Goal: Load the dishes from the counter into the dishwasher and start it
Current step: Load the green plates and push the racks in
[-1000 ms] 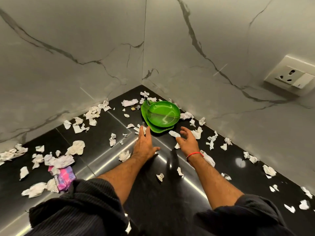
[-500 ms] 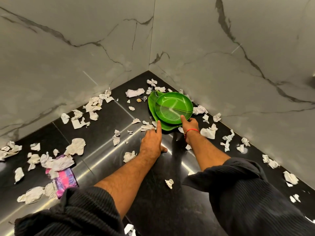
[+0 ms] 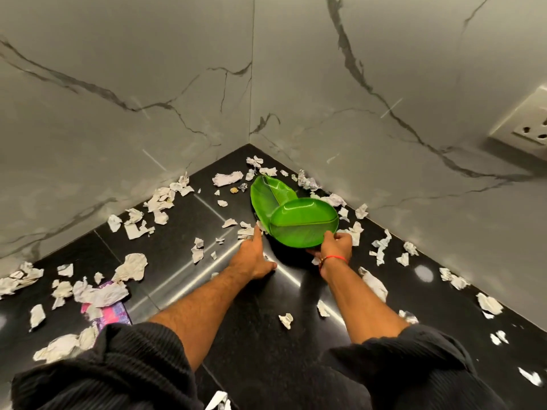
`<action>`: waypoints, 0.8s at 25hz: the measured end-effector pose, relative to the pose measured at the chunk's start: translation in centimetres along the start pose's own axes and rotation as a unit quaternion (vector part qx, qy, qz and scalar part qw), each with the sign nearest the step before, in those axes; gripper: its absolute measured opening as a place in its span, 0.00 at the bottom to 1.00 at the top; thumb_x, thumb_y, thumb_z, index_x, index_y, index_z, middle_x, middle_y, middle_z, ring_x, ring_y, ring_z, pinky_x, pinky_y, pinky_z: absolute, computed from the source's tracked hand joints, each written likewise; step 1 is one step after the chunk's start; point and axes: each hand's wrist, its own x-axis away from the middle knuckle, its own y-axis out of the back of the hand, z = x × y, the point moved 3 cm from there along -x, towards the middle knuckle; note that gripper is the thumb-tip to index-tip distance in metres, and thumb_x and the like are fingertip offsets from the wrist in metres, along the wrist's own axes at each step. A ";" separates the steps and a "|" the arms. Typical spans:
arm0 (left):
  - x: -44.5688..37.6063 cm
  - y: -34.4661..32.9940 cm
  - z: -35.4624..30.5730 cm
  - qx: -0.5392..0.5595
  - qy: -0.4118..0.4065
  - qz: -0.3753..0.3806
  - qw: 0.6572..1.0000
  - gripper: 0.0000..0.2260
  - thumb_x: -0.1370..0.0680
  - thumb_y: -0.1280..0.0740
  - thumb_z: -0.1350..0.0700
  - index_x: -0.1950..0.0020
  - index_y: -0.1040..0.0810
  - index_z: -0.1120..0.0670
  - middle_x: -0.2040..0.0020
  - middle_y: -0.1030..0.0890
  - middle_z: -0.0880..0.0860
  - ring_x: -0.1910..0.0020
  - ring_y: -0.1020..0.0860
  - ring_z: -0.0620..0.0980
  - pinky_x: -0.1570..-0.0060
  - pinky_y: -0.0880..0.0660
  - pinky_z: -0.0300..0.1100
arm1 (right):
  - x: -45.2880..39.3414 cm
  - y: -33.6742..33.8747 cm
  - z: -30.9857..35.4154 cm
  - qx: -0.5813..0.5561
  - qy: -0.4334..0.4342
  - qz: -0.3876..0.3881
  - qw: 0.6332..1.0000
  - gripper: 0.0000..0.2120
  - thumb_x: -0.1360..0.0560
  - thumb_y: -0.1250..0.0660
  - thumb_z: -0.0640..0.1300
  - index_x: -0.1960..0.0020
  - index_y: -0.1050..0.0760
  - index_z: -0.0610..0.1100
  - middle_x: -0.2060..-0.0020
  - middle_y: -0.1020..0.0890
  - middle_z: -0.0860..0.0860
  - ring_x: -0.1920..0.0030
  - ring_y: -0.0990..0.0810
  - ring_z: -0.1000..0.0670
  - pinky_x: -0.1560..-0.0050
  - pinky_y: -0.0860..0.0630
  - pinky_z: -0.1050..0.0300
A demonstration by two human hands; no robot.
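Note:
Two green plates sit in the far corner of the black counter (image 3: pixel 266 321). The upper green plate (image 3: pixel 303 224), round with a dividing ridge, is tilted up off the lower green leaf-shaped plate (image 3: pixel 265 196). My right hand (image 3: pixel 336 247) grips the upper plate's near rim, thumb on top and fingers beneath. My left hand (image 3: pixel 254 257) lies flat on the counter with fingers straight, its fingertip touching the lower plate's left edge.
Several crumpled white paper scraps (image 3: pixel 130 266) litter the counter along both marble walls. A pink and purple wrapper (image 3: pixel 111 313) lies at the near left. A wall socket (image 3: pixel 529 128) sits on the right wall.
My right hand has taken the upper plate's rim and lifted it, sliding it right off the leaf-shaped plate. My left hand has stayed flat on the counter.

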 end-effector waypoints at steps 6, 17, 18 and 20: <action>6.6 -1.0 -2.9 0.170 -0.010 -0.124 0.978 0.17 0.15 0.43 0.56 0.26 0.30 0.56 0.33 0.22 0.59 0.34 0.26 0.59 0.36 0.31 0.47 | 4.0 9.0 -3.4 -0.010 0.061 -0.002 0.998 0.08 0.33 0.35 0.50 0.55 0.26 0.51 0.58 0.19 0.45 0.55 0.18 0.41 0.52 0.20 0.36; 17.5 -3.7 -8.1 0.286 -0.029 -0.169 0.943 0.15 0.17 0.37 0.54 0.30 0.24 0.53 0.41 0.16 0.54 0.43 0.19 0.52 0.39 0.23 0.54 | 14.2 20.8 -1.2 -0.099 0.152 0.013 0.983 0.06 0.21 0.34 0.44 0.46 0.21 0.44 0.62 0.19 0.52 0.61 0.22 0.53 0.58 0.23 0.60; 18.1 -4.2 -8.2 0.288 -0.028 -0.167 0.943 0.14 0.17 0.36 0.55 0.32 0.23 0.53 0.43 0.16 0.53 0.44 0.18 0.53 0.40 0.22 0.54 | 14.9 21.8 -1.5 -0.109 0.149 0.007 0.983 0.08 0.21 0.34 0.44 0.45 0.20 0.43 0.60 0.18 0.52 0.58 0.21 0.53 0.56 0.23 0.64; 19.6 -4.9 -8.7 0.291 -0.035 -0.159 0.943 0.13 0.18 0.34 0.57 0.34 0.21 0.54 0.44 0.15 0.54 0.46 0.18 0.53 0.41 0.21 0.53 | 16.2 23.4 -2.4 -0.127 0.144 0.011 0.981 0.14 0.21 0.34 0.46 0.38 0.21 0.41 0.50 0.17 0.50 0.48 0.19 0.52 0.46 0.22 0.60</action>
